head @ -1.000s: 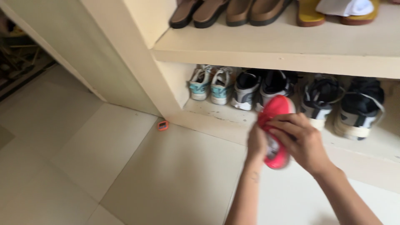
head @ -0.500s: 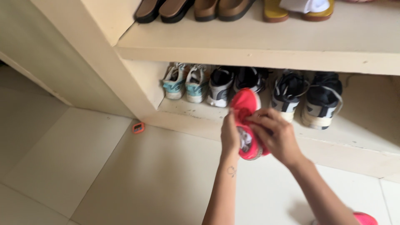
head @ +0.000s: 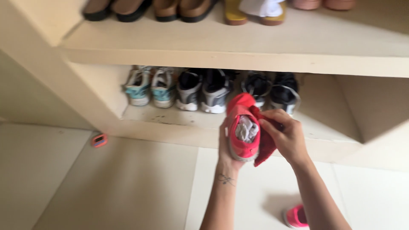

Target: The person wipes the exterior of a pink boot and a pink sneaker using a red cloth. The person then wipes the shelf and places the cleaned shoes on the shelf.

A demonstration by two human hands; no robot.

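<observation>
Clearly we hold the red shoe (head: 243, 134) up before the lower shelf (head: 183, 117), left hand (head: 226, 147) cupping it, right hand (head: 286, 136) pressing a red cloth (head: 266, 147) at three o'clock; loose, it may drop.

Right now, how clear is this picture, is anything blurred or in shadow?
Head view: soft motion blur all over, strongest on the sandals at the top edge; the red shoe held between left hand and right hand reads fairly clearly; the sneakers on the lower shelf sit in dim shade under the board; lighting is even, no glare; a faint shadow lies on the floor tiles.
</observation>
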